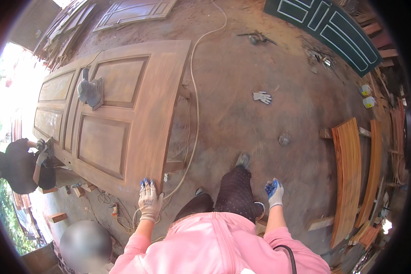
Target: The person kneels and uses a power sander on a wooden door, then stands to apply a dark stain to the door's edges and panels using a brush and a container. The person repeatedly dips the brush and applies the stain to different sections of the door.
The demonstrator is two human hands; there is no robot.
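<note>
My left hand point(149, 201), in a white glove with blue fingertips, lies with outstretched fingers at the near corner of a large brown panelled wooden door point(141, 137). Beyond it, a grey power sander point(91, 91) rests on the door's panels. Low at my right side hangs my right hand point(275, 192), gloved the same way, its fingers loosely extended and nothing seen in them. The door lies flat, raised off the ground on supports.
At the door's left edge a gloved person in dark clothes point(25, 164) works with a tool. A pale hose point(195, 91) crosses the dusty floor. Around it are a loose glove point(262, 97), a green door point(326, 32), and wooden boards point(347, 182) on the right.
</note>
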